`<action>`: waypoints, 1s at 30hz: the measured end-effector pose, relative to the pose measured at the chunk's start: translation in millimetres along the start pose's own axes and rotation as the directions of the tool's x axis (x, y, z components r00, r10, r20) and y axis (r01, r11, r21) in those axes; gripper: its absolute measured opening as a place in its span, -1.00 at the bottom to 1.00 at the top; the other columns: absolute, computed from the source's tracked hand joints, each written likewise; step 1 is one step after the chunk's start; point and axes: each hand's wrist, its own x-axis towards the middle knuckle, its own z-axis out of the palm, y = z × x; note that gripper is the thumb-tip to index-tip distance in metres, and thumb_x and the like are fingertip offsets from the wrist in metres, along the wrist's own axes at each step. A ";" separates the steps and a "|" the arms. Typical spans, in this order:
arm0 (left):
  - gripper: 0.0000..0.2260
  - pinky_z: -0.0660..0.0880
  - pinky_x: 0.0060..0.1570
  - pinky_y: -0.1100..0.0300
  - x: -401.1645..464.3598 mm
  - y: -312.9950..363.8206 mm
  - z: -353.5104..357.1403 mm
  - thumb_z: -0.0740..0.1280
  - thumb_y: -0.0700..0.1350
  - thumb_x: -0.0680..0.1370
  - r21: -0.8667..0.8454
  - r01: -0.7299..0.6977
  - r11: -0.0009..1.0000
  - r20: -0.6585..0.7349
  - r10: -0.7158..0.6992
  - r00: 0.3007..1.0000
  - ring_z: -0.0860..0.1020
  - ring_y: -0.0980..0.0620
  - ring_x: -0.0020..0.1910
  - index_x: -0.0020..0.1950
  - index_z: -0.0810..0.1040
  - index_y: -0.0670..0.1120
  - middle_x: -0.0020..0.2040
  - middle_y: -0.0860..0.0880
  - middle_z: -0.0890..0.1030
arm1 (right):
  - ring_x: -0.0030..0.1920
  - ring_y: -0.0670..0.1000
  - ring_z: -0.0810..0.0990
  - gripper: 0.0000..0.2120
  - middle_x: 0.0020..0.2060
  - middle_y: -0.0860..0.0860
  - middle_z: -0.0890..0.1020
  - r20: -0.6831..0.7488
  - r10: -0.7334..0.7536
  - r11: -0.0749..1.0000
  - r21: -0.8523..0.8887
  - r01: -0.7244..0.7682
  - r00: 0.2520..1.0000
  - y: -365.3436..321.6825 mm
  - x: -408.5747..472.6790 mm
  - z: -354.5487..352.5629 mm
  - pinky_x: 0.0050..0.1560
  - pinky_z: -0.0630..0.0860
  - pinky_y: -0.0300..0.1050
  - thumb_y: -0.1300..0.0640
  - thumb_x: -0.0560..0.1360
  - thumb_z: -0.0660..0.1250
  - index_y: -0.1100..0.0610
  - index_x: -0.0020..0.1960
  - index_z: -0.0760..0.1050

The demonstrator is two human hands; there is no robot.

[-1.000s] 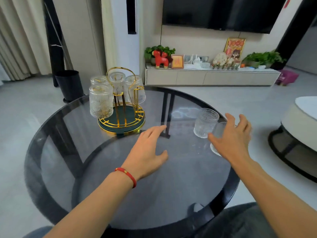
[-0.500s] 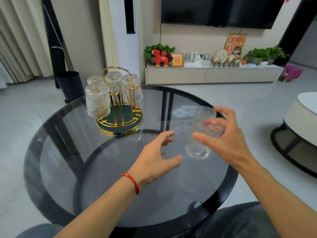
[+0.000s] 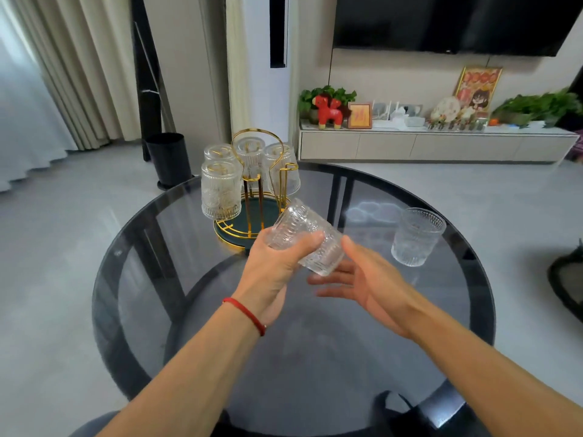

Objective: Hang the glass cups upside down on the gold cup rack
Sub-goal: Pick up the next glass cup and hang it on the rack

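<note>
The gold cup rack (image 3: 252, 197) with a dark green base stands at the far left of the round glass table (image 3: 315, 357). Several ribbed glass cups (image 3: 220, 192) hang upside down on it. My left hand (image 3: 277, 266) is shut around a ribbed glass cup (image 3: 307, 239), held tilted with its base pointing up-left, just in front of the rack. My right hand (image 3: 362, 279) is open, palm up, just under and right of that cup. Another glass cup (image 3: 416, 236) stands upright on the table at the right.
A black bin (image 3: 168, 159) stands on the floor beyond the table's far left. A low cabinet (image 3: 435, 145) with plants and ornaments runs along the far wall. A dark seat edge (image 3: 564, 279) shows at the right.
The cup passed from my right hand to my left hand and moved left toward the rack, tipping over. My right hand let go and opened.
</note>
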 end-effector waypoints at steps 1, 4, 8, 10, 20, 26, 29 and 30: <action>-0.22 0.47 0.35 -0.20 -0.6 1.4 0.8 0.69 -0.02 0.28 -0.020 0.006 1.000 0.010 -0.006 1.000 0.62 -0.20 0.25 0.39 0.45 -0.22 0.24 -0.24 0.65 | 0.19 0.34 0.68 -0.58 0.16 0.30 0.70 -0.010 -0.020 0.998 0.068 0.020 1.000 -0.6 3.2 3.7 0.21 0.63 0.21 -0.07 0.70 0.18 0.20 0.37 0.54; -0.32 0.52 0.27 -0.07 1.0 5.4 4.2 0.66 0.08 0.32 0.061 0.034 0.998 0.025 -0.036 0.999 0.65 -0.10 0.20 0.33 0.53 -0.15 0.18 -0.18 0.70 | 0.19 0.33 0.68 -0.65 0.16 0.29 0.71 -0.100 -0.083 0.980 0.172 0.100 0.992 -11.2 14.2 8.0 0.19 0.64 0.16 0.05 0.69 0.24 0.27 0.33 0.53; -0.33 0.49 0.27 0.08 15.1 10.8 -13.7 0.53 0.27 0.39 0.626 -0.027 0.779 -0.050 0.075 0.996 0.56 0.09 0.22 0.37 0.46 -0.03 0.24 0.06 0.62 | -0.11 -0.02 0.78 -0.74 0.08 0.14 0.71 -0.352 -0.282 0.958 -0.156 0.241 0.893 -40.4 36.8 3.1 0.18 0.65 0.23 0.10 0.61 0.39 0.14 0.27 0.52; -0.41 0.42 0.37 0.01 24.2 2.3 -33.6 0.47 0.17 0.50 0.900 -0.109 0.421 0.034 0.182 0.983 0.46 0.00 0.36 0.43 0.44 -0.05 0.35 0.00 0.54 | -0.20 -0.13 0.75 -0.62 0.02 -0.01 0.67 -0.412 -0.374 0.911 -0.329 0.248 0.831 -61.6 47.2 1.5 0.18 0.63 0.25 0.01 0.58 0.42 0.07 0.35 0.50; -0.31 0.10 0.56 -0.17 40.1 -20.7 -65.3 0.37 0.12 0.56 0.987 -0.159 -0.034 0.162 0.083 0.983 0.01 -0.11 0.63 0.60 0.19 -0.03 0.64 -0.05 0.15 | 0.37 0.12 0.50 -0.32 0.37 0.06 0.56 -0.177 -0.599 0.478 -0.862 0.171 0.781 -128.0 103.6 39.0 0.36 0.48 0.17 -0.17 0.46 0.42 0.04 0.50 0.38; -0.38 0.15 0.55 -0.18 41.6 -22.0 -65.9 0.32 0.11 0.59 0.988 -0.150 -0.027 0.152 0.069 0.986 0.00 -0.12 0.63 0.58 0.22 -0.06 0.64 -0.07 0.15 | 0.04 0.04 0.52 -0.33 0.09 0.03 0.59 -0.082 -0.567 0.297 -0.949 0.110 0.820 -126.1 133.6 62.6 0.06 0.45 -0.04 -0.12 0.45 0.45 0.13 0.45 0.36; -0.39 0.19 0.53 -0.19 41.8 -21.9 -65.4 0.32 0.13 0.59 0.989 -0.145 -0.020 0.146 0.074 0.987 0.01 -0.12 0.63 0.57 0.23 -0.06 0.64 -0.07 0.17 | -0.11 0.10 0.64 -0.34 -0.14 0.03 0.64 -0.110 -0.540 0.314 -0.946 0.078 0.834 -113.5 148.2 65.4 0.01 0.57 0.04 -0.14 0.40 0.46 0.08 0.40 0.36; -0.39 0.19 0.53 -0.21 42.0 -22.2 -65.4 0.31 0.15 0.60 0.989 -0.144 -0.018 0.144 0.077 0.987 0.00 -0.12 0.63 0.57 0.24 -0.06 0.64 -0.07 0.17 | -0.14 0.10 0.66 -0.33 -0.19 0.03 0.65 -0.110 -0.535 0.310 -0.948 0.074 0.838 -109.4 151.6 65.4 -0.02 0.57 0.04 -0.15 0.39 0.46 0.07 0.40 0.35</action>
